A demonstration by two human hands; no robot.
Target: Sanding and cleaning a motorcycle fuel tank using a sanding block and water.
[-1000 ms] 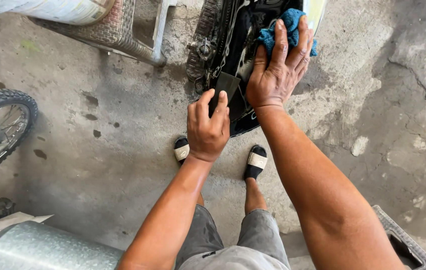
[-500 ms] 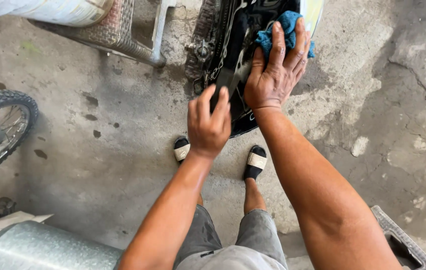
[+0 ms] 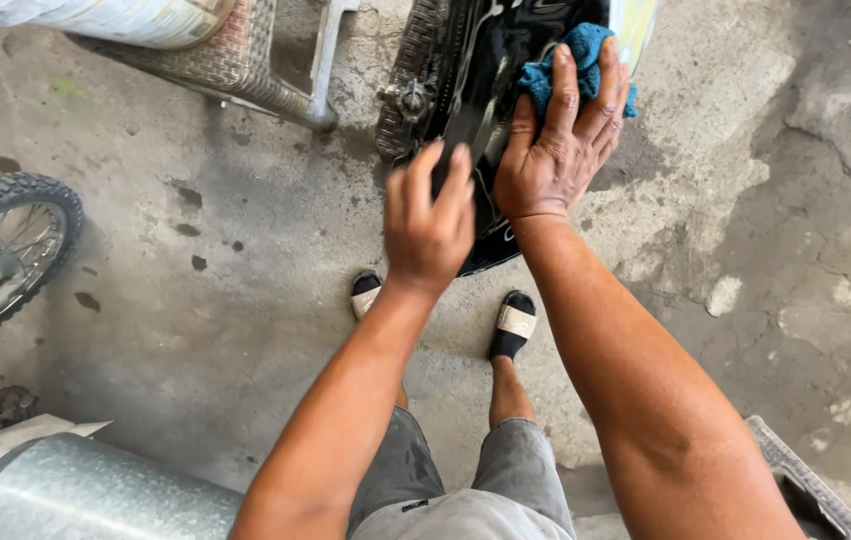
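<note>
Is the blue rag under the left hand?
No, the blue rag lies under the right hand, pressed on the black motorbike panel.

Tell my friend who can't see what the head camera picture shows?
A person's right hand presses a blue cloth onto a shiny black motorbike panel, while the left hand grips it lower down, above a concrete floor.

Floor (image 3: 246, 300): bare grey concrete, showing dark oil spots left of centre and cracked, patchy light areas on the right. Black motorcycle body (image 3: 466, 110) with its chain side is standing at far centre. A metal stand leg (image 3: 321, 70) is resting far left of it. A spoked tyre (image 3: 6, 230) is sitting at the left edge. A shiny metal cylinder (image 3: 86, 490) is lying near left. Two black-and-white sandals (image 3: 516, 325) are standing at near centre. A grey crate corner (image 3: 806, 480) is sitting near right.
</note>
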